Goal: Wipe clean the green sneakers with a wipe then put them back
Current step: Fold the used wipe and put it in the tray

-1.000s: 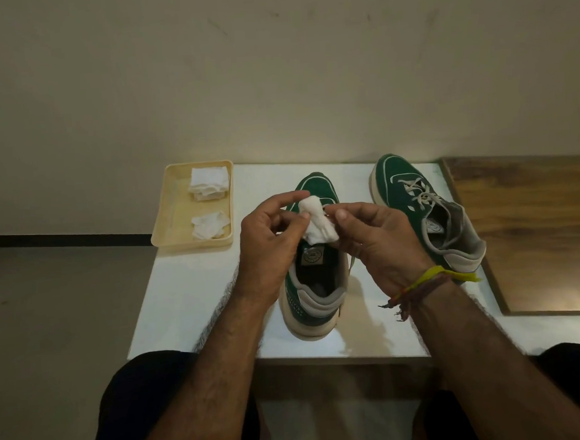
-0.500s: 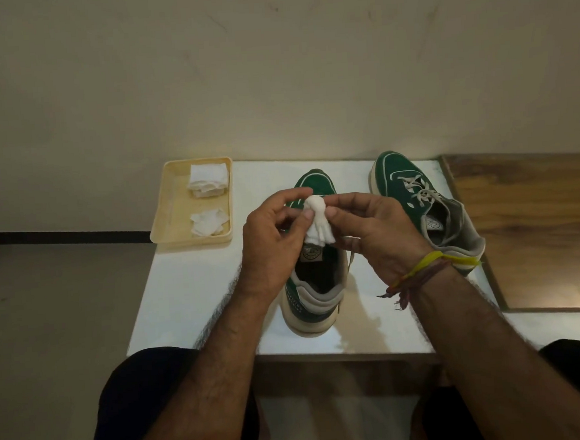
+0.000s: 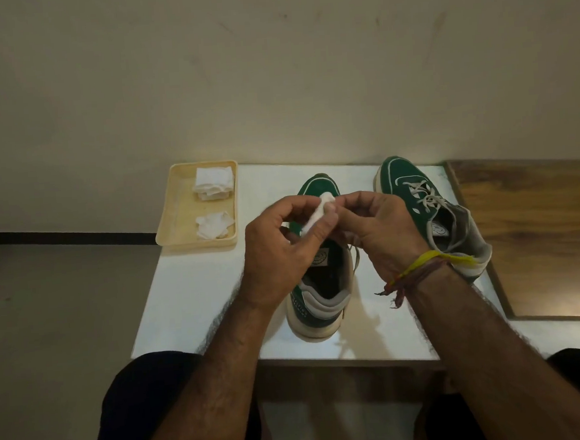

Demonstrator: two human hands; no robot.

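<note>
Sneakers: two green ones, left (image 3: 320, 286) and right (image 3: 432, 210); both hands (left (image 3: 280, 251), right (image 3: 382, 234)) pinch one wipe (image 3: 317, 212).

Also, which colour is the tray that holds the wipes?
Pale yellow tray, seen best in the head view.

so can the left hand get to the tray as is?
Probably not yet: the left hand and right hand both pinch the wipe. The path to the tray looks clear.
</note>
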